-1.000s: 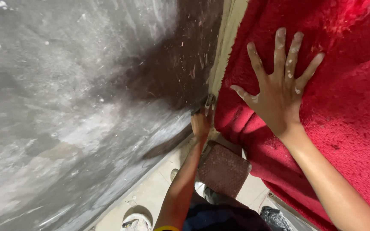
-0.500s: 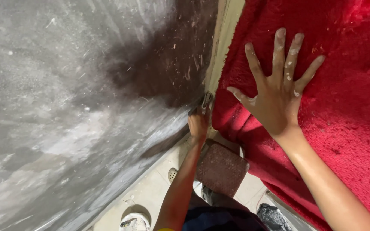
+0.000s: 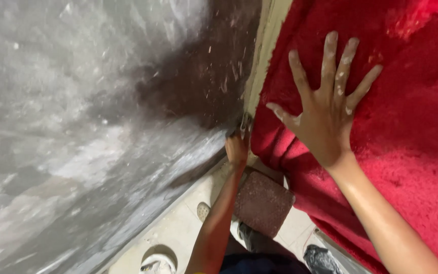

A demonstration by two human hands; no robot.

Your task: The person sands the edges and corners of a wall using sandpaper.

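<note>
This looks like a room under renovation, a building site inside a home. A grey wall [image 3: 67, 127], freshly smeared with plaster in pale streaks and flecks, fills everything left of the fingers [image 3: 330, 61], with a darker, damp-looking patch [image 3: 204, 76] near its edge. Just beside the thumb runs a cream frame [image 3: 264, 45], like a door jamb. Under the spread fingers hangs a shaggy red cloth [image 3: 411, 152]. White plaster spots the fingers themselves. Below the wrist lie pale floor tiles [image 3: 178, 228] dusted with debris, a reddish-brown brick [image 3: 262, 203] on them, and a floor drain [image 3: 204, 210] beside it.
</note>
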